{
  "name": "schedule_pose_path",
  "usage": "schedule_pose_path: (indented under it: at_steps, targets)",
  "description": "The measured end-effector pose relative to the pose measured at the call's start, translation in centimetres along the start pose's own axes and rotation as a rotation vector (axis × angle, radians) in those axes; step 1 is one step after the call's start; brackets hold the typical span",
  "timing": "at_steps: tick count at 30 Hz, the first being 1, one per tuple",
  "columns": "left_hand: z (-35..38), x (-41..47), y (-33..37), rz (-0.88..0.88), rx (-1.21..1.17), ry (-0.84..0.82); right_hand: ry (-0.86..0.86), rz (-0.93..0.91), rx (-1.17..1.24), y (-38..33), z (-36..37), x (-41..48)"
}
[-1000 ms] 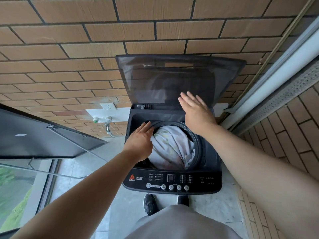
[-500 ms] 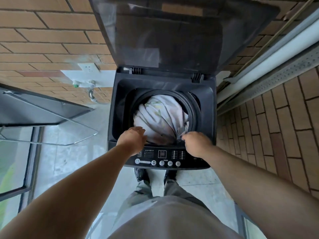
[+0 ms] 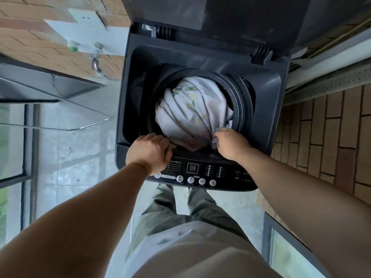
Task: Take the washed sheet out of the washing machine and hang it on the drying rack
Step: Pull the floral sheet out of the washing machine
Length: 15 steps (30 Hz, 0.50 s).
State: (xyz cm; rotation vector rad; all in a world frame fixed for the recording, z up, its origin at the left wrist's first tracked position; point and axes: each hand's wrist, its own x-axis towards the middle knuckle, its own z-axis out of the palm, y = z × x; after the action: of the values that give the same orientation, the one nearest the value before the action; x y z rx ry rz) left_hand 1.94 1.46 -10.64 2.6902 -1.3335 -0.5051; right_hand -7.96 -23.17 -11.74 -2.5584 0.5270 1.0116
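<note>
While it lies bunched in the drum of the open top-loading washing machine [image 3: 267, 93], the sheet [image 3: 192, 109] shows as a twisted white bundle printed with pale green leaves, filling the round opening. The left hand [image 3: 149, 152] curls its fingers onto the bundle's near edge, and the right hand [image 3: 230, 144] pinches a fold at its near right side. Both arms reach over the dark control panel [image 3: 200, 173]. The raised lid [image 3: 241, 15] stands behind the drum. A brick wall [image 3: 24, 43] with a tap [image 3: 96, 61] is to the left, above an open window frame [image 3: 40, 87].
</note>
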Motion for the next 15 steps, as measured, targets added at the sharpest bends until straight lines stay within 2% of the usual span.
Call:
schedule_pose_path:
  at_steps: [4,11,15]
  targets:
    - [0.4,0.2,-0.1,0.005,0.002,0.053,-0.069,0.027,-0.094,-0.2,0.2,3.0]
    - [0.7,0.1,-0.2,-0.001,-0.011,0.106,-0.286,0.090,-0.309,-0.9,-0.5,6.1]
    - [0.7,0.1,-0.2,-0.002,-0.010,0.127,-0.291,0.064,-0.370,-1.0,-0.7,7.0]
